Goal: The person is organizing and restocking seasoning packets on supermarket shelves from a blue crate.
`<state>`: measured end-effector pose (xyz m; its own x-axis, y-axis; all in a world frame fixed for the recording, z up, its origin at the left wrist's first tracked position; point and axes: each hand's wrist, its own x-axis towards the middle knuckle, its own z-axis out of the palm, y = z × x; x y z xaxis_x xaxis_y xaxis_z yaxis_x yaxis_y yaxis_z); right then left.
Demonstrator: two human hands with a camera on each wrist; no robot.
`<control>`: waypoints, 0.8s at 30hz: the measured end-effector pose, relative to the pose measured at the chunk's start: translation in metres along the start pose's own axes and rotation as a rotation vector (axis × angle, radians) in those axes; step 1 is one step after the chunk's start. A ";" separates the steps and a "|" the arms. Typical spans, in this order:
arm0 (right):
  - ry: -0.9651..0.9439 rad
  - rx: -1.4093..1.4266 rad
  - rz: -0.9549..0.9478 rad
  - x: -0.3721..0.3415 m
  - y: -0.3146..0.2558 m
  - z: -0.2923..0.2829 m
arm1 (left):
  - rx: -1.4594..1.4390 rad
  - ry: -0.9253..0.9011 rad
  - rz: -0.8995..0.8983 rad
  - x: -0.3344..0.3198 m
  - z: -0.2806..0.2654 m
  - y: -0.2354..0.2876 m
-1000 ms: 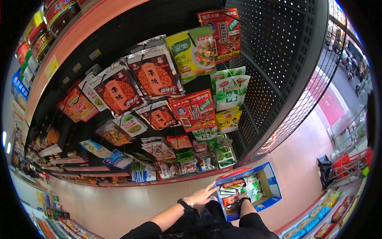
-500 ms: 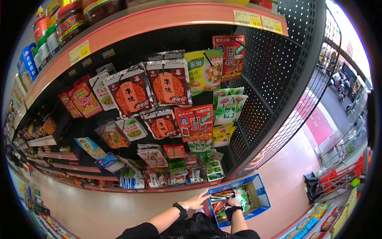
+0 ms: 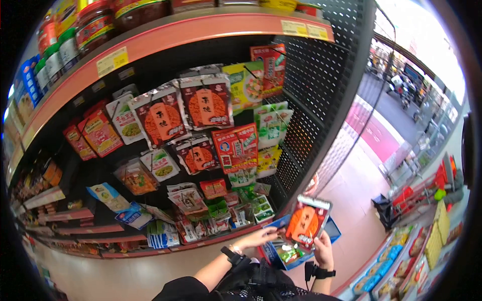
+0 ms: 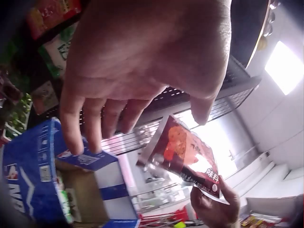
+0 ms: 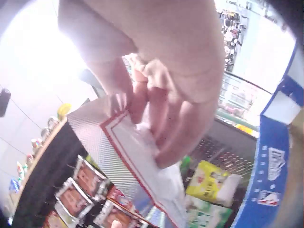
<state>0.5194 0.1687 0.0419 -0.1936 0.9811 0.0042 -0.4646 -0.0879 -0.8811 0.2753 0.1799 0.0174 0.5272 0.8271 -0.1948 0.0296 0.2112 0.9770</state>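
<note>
My right hand (image 3: 324, 251) pinches a dark red and orange seasoning packet (image 3: 306, 219) by its lower edge, above the blue cardboard box (image 3: 335, 235). In the right wrist view the packet's silvery back (image 5: 128, 152) shows under my thumb and fingers. My left hand (image 3: 258, 238) hovers over the box's left side, its fingers loosely extended towards the packet. Nothing sits in the left palm (image 4: 147, 52) in the left wrist view, where the packet is beyond the fingertips. Green and white packets (image 3: 288, 255) lie inside the box, partly hidden by the held one.
A rack holds hanging packets, among them similar dark red seasoning packets (image 3: 206, 103). Jars (image 3: 95, 27) stand on the shelf (image 3: 175, 37) above. A perforated black side panel (image 3: 314, 120) borders the rack's right. Low goods (image 3: 381, 266) and red carts (image 3: 411, 190) are at right.
My right hand has come up out of the box with the seasoning packet. My left hand has shifted from the box's edge to over it, towards the packet. The head view has swung slightly.
</note>
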 end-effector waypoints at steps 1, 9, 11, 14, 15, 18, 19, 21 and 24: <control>-0.046 0.012 -0.030 0.000 -0.013 0.015 | -0.042 -0.019 0.089 -0.001 -0.005 0.007; -0.169 -0.047 -0.165 -0.005 -0.001 0.100 | -0.155 0.199 0.277 -0.076 -0.014 0.060; -0.172 -0.244 -0.217 -0.010 0.008 0.116 | -0.132 0.260 0.278 -0.100 -0.019 0.058; -0.222 -0.405 -0.289 -0.026 0.014 0.132 | -0.015 0.350 0.366 -0.131 -0.024 0.053; -0.229 -0.405 -0.287 -0.030 0.016 0.140 | 0.144 0.385 0.436 -0.141 -0.026 0.051; -0.190 -0.292 -0.159 -0.040 0.020 0.167 | 0.259 0.453 0.506 -0.162 -0.032 0.056; -0.224 -0.324 -0.173 -0.039 0.028 0.167 | 0.053 0.430 0.359 -0.171 -0.032 0.055; -0.277 -0.292 -0.158 -0.043 0.039 0.178 | -0.101 0.525 0.256 -0.187 -0.032 0.037; -0.315 -0.291 -0.161 -0.049 0.051 0.199 | 0.024 0.574 0.273 -0.218 -0.038 0.041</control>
<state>0.3332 0.0815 0.0906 -0.4130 0.8741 0.2555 -0.2566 0.1575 -0.9536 0.1289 0.0279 0.0966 -0.0203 0.9984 0.0530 -0.0189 -0.0534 0.9984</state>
